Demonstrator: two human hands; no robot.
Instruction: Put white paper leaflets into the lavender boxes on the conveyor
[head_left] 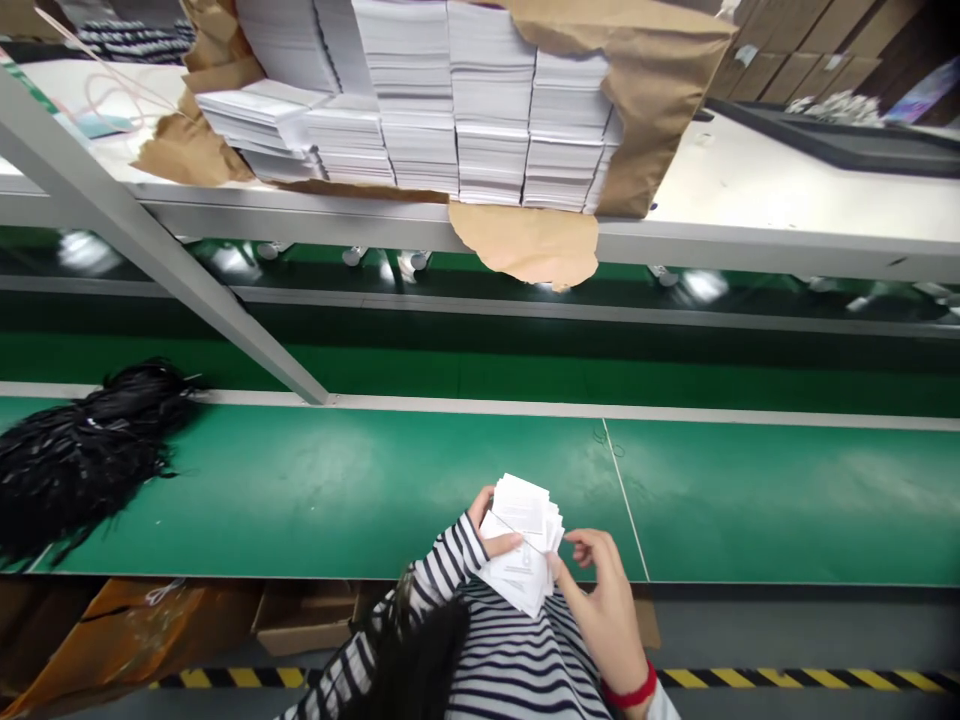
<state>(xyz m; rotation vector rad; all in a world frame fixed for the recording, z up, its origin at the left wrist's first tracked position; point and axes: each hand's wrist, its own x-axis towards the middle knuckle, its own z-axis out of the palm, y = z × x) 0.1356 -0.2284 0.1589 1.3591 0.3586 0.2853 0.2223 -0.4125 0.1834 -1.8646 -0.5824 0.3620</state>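
A fanned stack of small white printed papers (523,540) is held in front of my striped shirt, near the front edge of the green work surface. My left hand (495,525) grips the stack from the left, thumb across the top sheet. At the stack's right edge is my right hand (596,590), with a red band at the wrist. Its thumb touches the papers, while its index finger is apart from the thumb, so the hand is open.
Stacked white booklets (491,130) in torn brown paper (660,110) fill the raised white shelf (787,200). A grey post (187,270) slants down at the left. Black strands (90,450) lie at the far left, with cardboard boxes (307,615) below the green surface (300,490).
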